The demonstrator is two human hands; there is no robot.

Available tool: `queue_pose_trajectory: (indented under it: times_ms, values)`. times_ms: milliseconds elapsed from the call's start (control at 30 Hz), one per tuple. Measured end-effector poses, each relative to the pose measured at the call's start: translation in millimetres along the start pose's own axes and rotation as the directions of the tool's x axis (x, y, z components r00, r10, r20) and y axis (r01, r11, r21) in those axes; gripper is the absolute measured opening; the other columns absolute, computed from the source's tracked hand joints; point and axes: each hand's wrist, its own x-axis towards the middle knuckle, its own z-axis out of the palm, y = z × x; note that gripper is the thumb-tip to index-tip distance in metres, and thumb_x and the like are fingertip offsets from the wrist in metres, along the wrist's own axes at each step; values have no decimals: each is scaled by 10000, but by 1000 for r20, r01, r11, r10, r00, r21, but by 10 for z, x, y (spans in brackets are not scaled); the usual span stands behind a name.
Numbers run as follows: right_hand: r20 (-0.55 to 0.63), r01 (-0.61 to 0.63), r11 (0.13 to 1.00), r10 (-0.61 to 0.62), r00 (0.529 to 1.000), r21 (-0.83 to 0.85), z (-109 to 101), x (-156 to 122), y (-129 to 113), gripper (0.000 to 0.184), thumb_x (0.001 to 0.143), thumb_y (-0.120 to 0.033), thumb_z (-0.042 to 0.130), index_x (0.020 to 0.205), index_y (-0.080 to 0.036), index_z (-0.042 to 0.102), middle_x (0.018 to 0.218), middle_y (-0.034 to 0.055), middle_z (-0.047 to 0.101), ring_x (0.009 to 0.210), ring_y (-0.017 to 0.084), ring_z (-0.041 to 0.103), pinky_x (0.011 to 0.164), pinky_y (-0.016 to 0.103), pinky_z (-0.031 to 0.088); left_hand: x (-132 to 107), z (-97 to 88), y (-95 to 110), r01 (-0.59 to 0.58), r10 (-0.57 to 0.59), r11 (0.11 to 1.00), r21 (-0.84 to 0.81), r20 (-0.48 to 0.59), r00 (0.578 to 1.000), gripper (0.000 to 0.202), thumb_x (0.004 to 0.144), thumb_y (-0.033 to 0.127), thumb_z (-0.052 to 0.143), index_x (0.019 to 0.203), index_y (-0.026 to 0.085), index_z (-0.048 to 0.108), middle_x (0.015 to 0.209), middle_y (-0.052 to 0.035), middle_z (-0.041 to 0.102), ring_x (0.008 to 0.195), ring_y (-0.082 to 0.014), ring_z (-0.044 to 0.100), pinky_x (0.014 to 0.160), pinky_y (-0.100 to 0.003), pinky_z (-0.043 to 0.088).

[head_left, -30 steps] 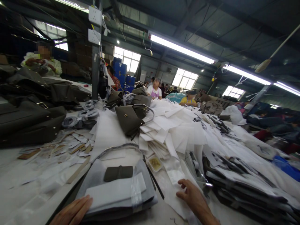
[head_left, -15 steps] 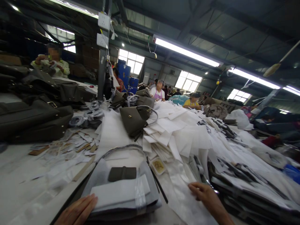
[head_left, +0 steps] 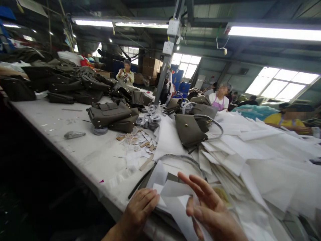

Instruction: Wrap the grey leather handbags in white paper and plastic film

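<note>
In front of me lies a dark olive handbag with a wrapped handle [head_left: 179, 157], half covered by a thin white sheet [head_left: 175, 197] that is folded and lifted over its body. My left hand [head_left: 141, 209] is at the near left edge of the bag, fingers bent and together on the sheet's edge. My right hand [head_left: 210, 209] is over the bag's right side, fingers stretched apart, with the sheet against its thumb side. Part of a small dark olive piece [head_left: 173, 178] shows under the sheet; the rest is hidden.
Another handbag [head_left: 189, 130] stands beyond, beside a heap of white sheets [head_left: 240, 154] on the right. Scraps of card [head_left: 144, 140], coiled wrapped handles [head_left: 150, 118] and more bags [head_left: 110, 115] lie to the left. A tub [head_left: 222, 195] sits behind my right hand. Several people work farther back.
My view has swung left. My right hand has come from the right onto the bag and opened. The white sheet over the bag is now raised, and my left hand's fingers have bent.
</note>
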Motion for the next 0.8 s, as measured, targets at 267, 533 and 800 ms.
queue_pose_trajectory:
  times_ms: [267,533,800]
  values:
    - [-146,285,933,-320,936,-219,207,849,469,312,792,-382,746,1077,-255,735,1477,96,479,1017,281,684,782,416,617,52,-47,-14,-2,2,999,-53,-4,1000,307,1008,114,393,1247,109,585,1092,-112,704,1096,-189,632,983,-355,535]
    - [216,493,455,-534,818,-742,11,1160,800,360,869,-179,530,1171,-272,701,1346,74,614,1250,247,570,1082,468,450,-38,-10,-14,59,-56,986,-155,23,998,415,978,65,400,1390,78,448,1172,-140,667,1175,-203,587,1011,-394,519]
    - [573,540,-217,-457,680,-813,-50,1178,660,573,858,-51,488,1384,-276,526,1563,78,358,1447,299,297,1173,633,201,-22,-61,-5,58,-47,990,-129,91,995,341,1000,118,439,1312,184,560,1108,-103,662,1106,-194,609,962,-386,543]
